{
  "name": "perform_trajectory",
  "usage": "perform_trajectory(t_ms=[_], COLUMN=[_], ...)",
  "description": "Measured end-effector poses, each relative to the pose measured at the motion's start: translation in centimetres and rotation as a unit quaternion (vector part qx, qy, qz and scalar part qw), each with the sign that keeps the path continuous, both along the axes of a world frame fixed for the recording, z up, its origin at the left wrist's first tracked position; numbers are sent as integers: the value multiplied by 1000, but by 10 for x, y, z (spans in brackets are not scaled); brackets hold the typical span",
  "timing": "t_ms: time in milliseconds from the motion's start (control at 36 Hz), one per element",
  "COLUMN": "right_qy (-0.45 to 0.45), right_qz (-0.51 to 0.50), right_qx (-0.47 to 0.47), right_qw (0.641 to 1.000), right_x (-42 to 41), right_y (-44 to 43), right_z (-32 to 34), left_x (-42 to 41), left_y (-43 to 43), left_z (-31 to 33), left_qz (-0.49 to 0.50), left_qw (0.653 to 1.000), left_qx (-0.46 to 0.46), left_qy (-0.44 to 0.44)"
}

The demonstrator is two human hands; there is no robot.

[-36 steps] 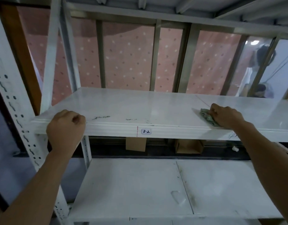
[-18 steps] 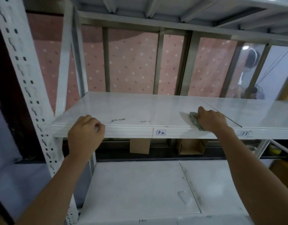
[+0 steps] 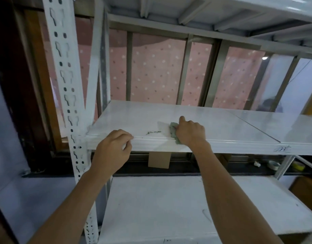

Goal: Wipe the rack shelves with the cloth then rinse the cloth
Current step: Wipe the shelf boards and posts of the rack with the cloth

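A white metal rack fills the view. Its upper shelf (image 3: 222,125) is glossy, with a dark smear (image 3: 153,132) near the front edge. My right hand (image 3: 190,132) presses a crumpled green cloth (image 3: 173,131) onto that shelf just right of the smear, fingers curled over the cloth. My left hand (image 3: 113,150) holds the shelf's front lip left of the smear, fingers curled over the edge. The lower shelf (image 3: 160,208) lies beneath my forearms.
A perforated white upright post (image 3: 67,95) stands at the left. Behind the rack is a window with a pink dotted curtain (image 3: 155,73). Cardboard pieces (image 3: 158,162), a tape roll (image 3: 273,164) and small items sit on the sill. Another shelf (image 3: 239,13) hangs overhead.
My right hand has slid the cloth leftward along the upper shelf, close to the smear. The view has shifted left and my left hand still holds the front edge.
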State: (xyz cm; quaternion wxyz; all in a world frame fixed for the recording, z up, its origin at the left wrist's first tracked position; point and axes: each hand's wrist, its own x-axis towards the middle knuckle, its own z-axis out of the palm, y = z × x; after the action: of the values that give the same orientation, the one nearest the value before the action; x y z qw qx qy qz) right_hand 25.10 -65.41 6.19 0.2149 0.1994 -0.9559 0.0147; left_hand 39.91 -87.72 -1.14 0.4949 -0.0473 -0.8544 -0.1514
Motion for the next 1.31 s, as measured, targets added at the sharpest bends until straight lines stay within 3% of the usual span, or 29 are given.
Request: perform_trajectory(t_ms=[250, 417, 556, 750, 944, 1139, 1306], right_qy=[-7, -67, -98, -84, -46, -14, -6], right_qz=[146, 389, 464, 456, 412, 372, 361], right_qx=[-4, -2, 3, -34, -25, -76, -64], right_qw=[989, 919, 881, 885, 909, 925, 930], right_x=[35, 52, 56, 56, 62, 37, -4], right_y=[-95, -124, -119, -104, -63, 17, 104], right_z=[-1, 7, 13, 34, 48, 53, 54], left_x=[10, 27, 37, 37, 13, -27, -74], left_y=[-19, -32, -45, -42, -5, 59, 137], left_z=[0, 13, 21, 35, 62, 76, 80], left_qz=[7, 29, 28, -25, -157, -213, -218], left_qw=[1000, 999, 999, 999, 981, 966, 965], left_qx=[-16, 39, 40, 12, 112, 130, 130], left_qy=[26, 14, 18, 38, 13, -61, -63])
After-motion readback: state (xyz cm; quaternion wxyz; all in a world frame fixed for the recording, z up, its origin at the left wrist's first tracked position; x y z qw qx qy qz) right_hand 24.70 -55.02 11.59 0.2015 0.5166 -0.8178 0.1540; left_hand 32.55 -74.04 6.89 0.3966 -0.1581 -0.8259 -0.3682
